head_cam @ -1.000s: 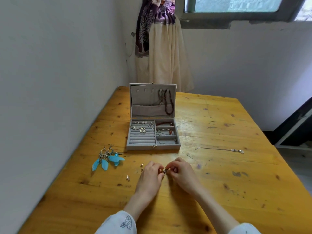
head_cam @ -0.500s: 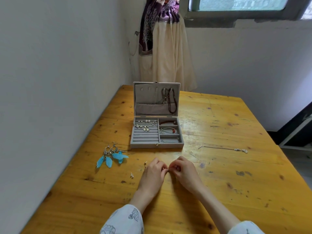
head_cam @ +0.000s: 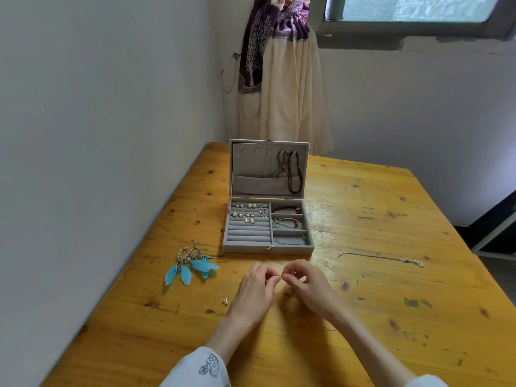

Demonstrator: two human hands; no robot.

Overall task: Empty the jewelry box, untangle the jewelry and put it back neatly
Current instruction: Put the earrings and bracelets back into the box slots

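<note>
Jewelry box (head_cam: 268, 248) lid upright, long axis left-right

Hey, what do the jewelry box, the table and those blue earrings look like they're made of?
Jewelry box: seemingly grey velvety fabric over a stiff shell, since it looks matte and soft, with a small gold-coloured clasp. Table: wood with a glossy yellowish varnish, showing knots, grain and plank seams. Blue earrings: silvery metal hoops and hooks, probably with dyed feathers, judging by their leaf-like shape.
</note>
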